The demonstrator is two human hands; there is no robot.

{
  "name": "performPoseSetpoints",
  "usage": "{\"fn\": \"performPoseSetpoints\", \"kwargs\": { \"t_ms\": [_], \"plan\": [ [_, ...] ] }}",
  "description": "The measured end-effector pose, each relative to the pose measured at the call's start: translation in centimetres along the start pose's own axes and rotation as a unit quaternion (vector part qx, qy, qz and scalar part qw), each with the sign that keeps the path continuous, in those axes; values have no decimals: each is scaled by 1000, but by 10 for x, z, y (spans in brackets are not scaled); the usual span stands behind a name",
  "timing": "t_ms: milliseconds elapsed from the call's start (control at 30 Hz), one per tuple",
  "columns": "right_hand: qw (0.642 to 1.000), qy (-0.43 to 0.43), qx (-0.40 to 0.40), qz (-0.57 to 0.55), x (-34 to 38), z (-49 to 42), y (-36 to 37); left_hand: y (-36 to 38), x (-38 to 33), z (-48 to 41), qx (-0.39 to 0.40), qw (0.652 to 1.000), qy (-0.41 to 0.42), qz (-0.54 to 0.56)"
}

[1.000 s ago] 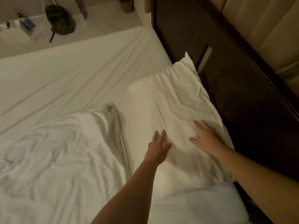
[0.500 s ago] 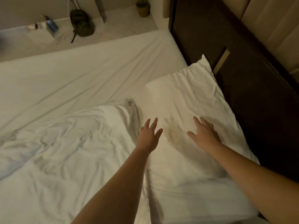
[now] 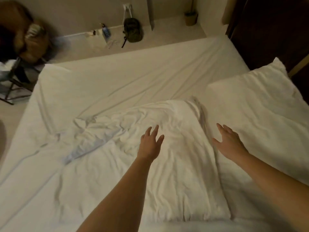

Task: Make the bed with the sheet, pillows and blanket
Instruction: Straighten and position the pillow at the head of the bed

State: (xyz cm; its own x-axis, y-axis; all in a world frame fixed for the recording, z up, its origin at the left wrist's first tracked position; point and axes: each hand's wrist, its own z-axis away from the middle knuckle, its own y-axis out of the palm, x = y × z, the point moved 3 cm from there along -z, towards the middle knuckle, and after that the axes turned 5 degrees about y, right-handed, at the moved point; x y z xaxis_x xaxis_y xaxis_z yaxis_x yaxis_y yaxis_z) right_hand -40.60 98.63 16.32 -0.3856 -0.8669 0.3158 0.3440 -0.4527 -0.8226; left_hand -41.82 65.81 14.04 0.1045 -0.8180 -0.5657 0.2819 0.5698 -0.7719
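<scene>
Well, both hands reach out over the bed with nothing in them. The left hand (image 3: 151,143) has its fingers straight and spread, palm down, above the middle of a rumpled white bundle (image 3: 167,173). Whether this is a second pillow or a folded blanket I cannot tell, nor whether the palm touches the cloth or hovers just over it. The right hand (image 3: 229,144) is likewise flat and wide open, thumb out toward the left hand, over the line where the bundle's right edge meets the pillow (image 3: 260,114). That pillow lies to the right of the right hand and reaches beyond it, its far corner against the dark headboard (image 3: 270,30). The bundle runs from under both wrists to a little past the fingertips, with a creased tail trailing off to the left of the left hand. Beyond both hands the sheet (image 3: 133,77) is spread across the mattress in long shallow creases. Past the bed's far edge a green bag (image 3: 133,30) sits on the pale floor (image 3: 167,39), and far to the left of the left hand stands a folding chair (image 3: 16,79), blurred
</scene>
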Motion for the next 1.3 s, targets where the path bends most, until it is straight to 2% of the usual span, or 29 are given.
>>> {"fn": "performPoseSetpoints", "kwargs": {
  "t_ms": [233, 467, 633, 800, 967, 1100, 1300],
  "plan": [
    [998, -47, 34, -3, 121, 34, 92, -87, 168, 51, -33, 994, -100, -1],
    [990, -114, 78, -7, 228, 28, 169, -152, 287, 76, -125, 973, -192, 36],
    [985, -145, 94, -17, 297, 36, 225, -198, 363, 67, -163, 953, -246, 62],
    [983, -152, 101, -33, 367, 48, 289, -237, 437, 22, -201, 938, -252, 128],
    [985, -123, 104, -63, 428, 60, 375, -262, 509, -47, -187, 933, -245, 186],
    [985, -75, 113, -103, 463, 72, 443, -257, 554, -100, -147, 934, -225, 234],
    [983, -61, 23, -170, 520, 69, 484, -231, 584, -155, -79, 918, -243, 303]
  ]
}}
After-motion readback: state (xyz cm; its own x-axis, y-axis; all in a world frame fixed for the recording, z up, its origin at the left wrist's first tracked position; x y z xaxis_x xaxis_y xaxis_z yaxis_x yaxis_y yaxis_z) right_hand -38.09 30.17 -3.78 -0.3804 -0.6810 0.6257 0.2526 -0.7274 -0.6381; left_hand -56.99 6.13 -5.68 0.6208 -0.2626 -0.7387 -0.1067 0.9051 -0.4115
